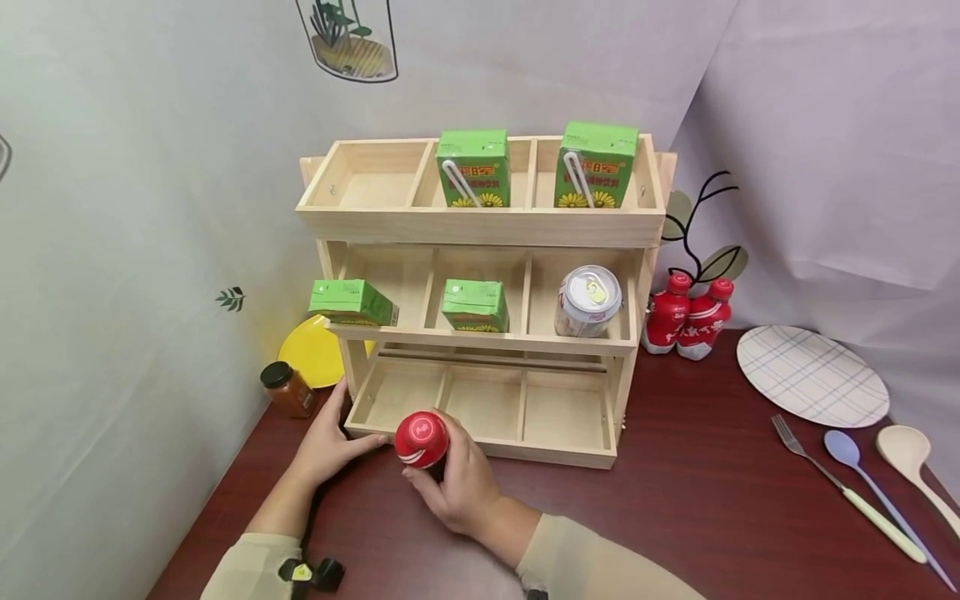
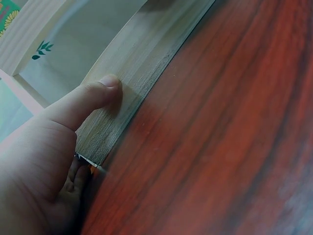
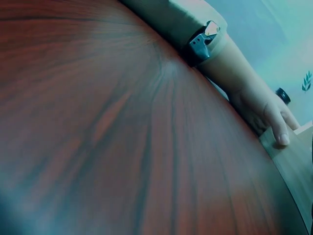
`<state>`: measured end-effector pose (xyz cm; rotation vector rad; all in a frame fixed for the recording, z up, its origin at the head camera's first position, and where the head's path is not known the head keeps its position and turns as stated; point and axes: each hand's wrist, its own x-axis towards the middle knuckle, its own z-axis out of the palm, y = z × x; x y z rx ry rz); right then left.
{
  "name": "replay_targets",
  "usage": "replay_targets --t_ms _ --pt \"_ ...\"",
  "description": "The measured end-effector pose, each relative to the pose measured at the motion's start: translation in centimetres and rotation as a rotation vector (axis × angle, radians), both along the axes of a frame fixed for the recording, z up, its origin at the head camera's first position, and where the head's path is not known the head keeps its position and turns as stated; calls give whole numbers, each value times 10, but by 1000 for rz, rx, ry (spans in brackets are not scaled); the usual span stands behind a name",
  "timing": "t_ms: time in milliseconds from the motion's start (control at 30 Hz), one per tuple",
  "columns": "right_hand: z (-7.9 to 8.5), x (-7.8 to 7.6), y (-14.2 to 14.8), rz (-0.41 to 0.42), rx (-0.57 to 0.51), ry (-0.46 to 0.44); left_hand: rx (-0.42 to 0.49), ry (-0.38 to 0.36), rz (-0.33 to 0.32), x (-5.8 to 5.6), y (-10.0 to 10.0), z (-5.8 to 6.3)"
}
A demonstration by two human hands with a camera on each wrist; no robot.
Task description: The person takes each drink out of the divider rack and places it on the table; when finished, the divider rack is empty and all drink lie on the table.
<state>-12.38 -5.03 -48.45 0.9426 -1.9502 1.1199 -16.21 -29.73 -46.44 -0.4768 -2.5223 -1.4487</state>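
Note:
In the head view my right hand [image 1: 468,487] grips a small red bottle [image 1: 420,439] with white marks, its round top towards me. It is held just in front of the lowest tier of a three-tier wooden shelf [image 1: 480,227]. My left hand [image 1: 326,446] holds the shelf's lower left corner. In the left wrist view the left thumb [image 2: 105,85] presses the front board [image 2: 132,73], and the other fingers go round the end, partly hidden. The right wrist view shows the left hand [image 3: 266,110] at the board; the right hand is out of that view.
Green drink cartons [image 1: 472,169] and a can [image 1: 588,302] stand on the upper tiers. A jar [image 1: 288,389] and yellow plate [image 1: 313,354] are at the left. Two red bottles [image 1: 703,321], a checked plate [image 1: 813,375], fork [image 1: 847,492], blue spoon [image 1: 885,500] and ladle [image 1: 911,458] lie right.

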Motion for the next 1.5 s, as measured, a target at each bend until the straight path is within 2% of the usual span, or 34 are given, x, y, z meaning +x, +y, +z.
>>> replay_targets --t_ms 333,533,867,1500 --pt "1 3 38 14 14 -25 -22 -2 8 -1 1 2" --pt "1 7 62 33 30 -35 -14 -19 13 1 1 -1" --pt "3 10 98 33 10 -18 -9 -13 6 2 1 1" --pt "-4 12 138 24 -39 10 -28 -9 17 1 2 1"
